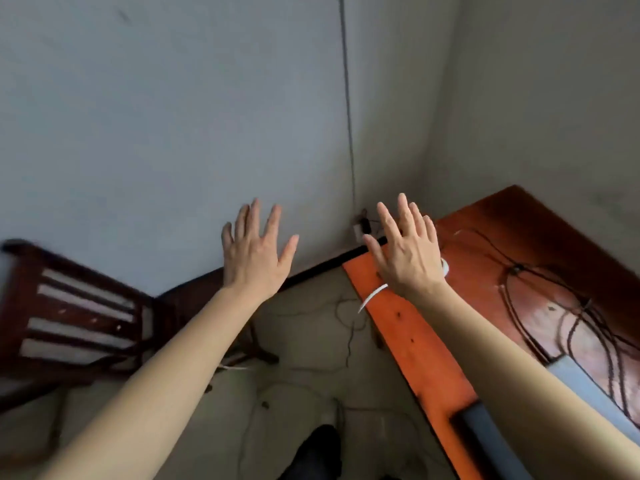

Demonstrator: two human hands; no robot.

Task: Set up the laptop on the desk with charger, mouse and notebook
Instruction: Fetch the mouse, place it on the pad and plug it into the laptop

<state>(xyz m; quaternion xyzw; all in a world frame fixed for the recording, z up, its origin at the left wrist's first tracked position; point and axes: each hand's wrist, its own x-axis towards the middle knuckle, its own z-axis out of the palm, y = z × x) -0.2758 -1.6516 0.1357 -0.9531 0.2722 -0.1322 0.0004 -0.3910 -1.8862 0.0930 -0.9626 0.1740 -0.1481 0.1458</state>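
My left hand (254,252) is raised over the floor with fingers spread and nothing in it. My right hand (407,252) is held up the same way, above the near corner of the orange-brown wooden desk (408,327). A tangle of dark cables (554,306) lies on the desk at the right. A pale grey flat thing (588,393), possibly the laptop, shows at the lower right, partly hidden by my right forearm. A white cable (372,296) curls off the desk edge under my right wrist.
A dark wooden chair (79,317) stands at the left against the grey wall. A wall socket (358,230) with a plug sits low in the corner. Thin wires trail over the floor (311,375) between chair and desk. A dark shape (491,441) juts at the desk's front edge.
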